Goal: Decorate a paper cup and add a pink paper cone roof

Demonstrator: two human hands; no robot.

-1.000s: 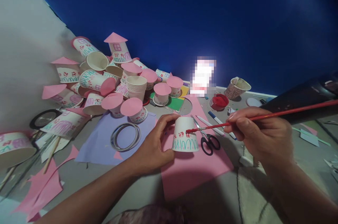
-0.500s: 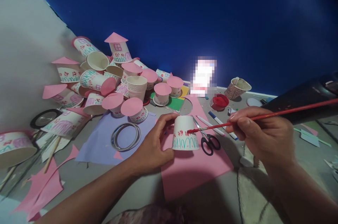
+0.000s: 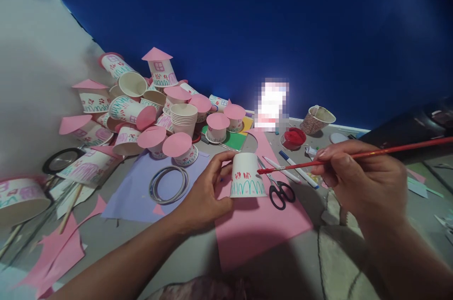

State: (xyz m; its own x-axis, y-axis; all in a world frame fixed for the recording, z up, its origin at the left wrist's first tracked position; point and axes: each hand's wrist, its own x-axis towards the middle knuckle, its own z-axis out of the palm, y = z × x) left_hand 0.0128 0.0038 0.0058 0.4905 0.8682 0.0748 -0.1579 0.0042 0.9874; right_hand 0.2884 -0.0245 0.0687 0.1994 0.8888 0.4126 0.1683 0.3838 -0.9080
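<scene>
My left hand (image 3: 207, 187) grips an upside-down white paper cup (image 3: 244, 163) from its left side, thumb low and fingers behind. Green zigzag strokes run round the cup's lower part, with red dabs above them. My right hand (image 3: 361, 177) holds a red paintbrush (image 3: 339, 157) in a pinch; its red-wet tip lies at the cup's right edge, and I cannot tell whether it touches. Just right of the cup lie black-handled scissors (image 3: 281, 194), on a pink paper sheet (image 3: 262, 229). A pot of red paint (image 3: 293, 138) stands behind the brush.
Many decorated cups with pink paper roofs (image 3: 177, 144) are heaped at the left, around a stack of plain cups (image 3: 183, 118). Tape rolls (image 3: 169, 184) rest on lilac paper (image 3: 127, 196). Markers (image 3: 299, 170) lie behind the scissors; a patterned cup (image 3: 316, 120) stands near the blue wall.
The brush tip has moved slightly right and up, from the cup's front to its right edge. My right hand has shifted right. The cup appears turned a little in my left hand.
</scene>
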